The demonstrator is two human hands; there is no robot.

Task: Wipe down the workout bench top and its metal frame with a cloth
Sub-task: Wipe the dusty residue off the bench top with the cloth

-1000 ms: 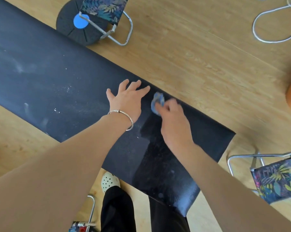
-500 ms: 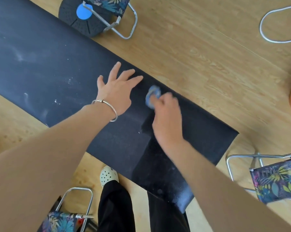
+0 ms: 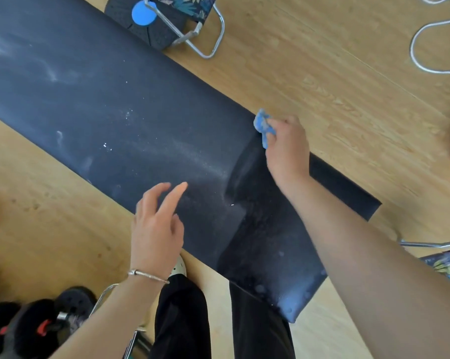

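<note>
Black padding covers the tabletop [image 3: 115,112] of the workout bench, which runs slantwise from upper left to lower right over a pale wood floor [image 3: 322,73]. A small blue cloth [image 3: 262,125] sits at the far edge of the tabletop, bunched in the right hand [image 3: 287,149], whose fingers [image 3: 273,125] are curled round it and pinch it against the padding. Left of the cloth the surface looks grey and dusty with white specks; right of it, under the forearm, it is darker and shinier.

The left hand [image 3: 155,229] is at the near edge with its fingers [image 3: 174,195] loosely spread and holding nothing; whether they touch the padding I cannot tell, as they are blurred. A thin metal bracelet [image 3: 149,275] circles that wrist.

Beyond the bench stands a folding stool [image 3: 211,47] over a black disc [image 3: 151,35] with a blue spot. A white cord [image 3: 426,66] loops on the floor at upper right. Dumbbells [image 3: 37,327] lie at lower left.
</note>
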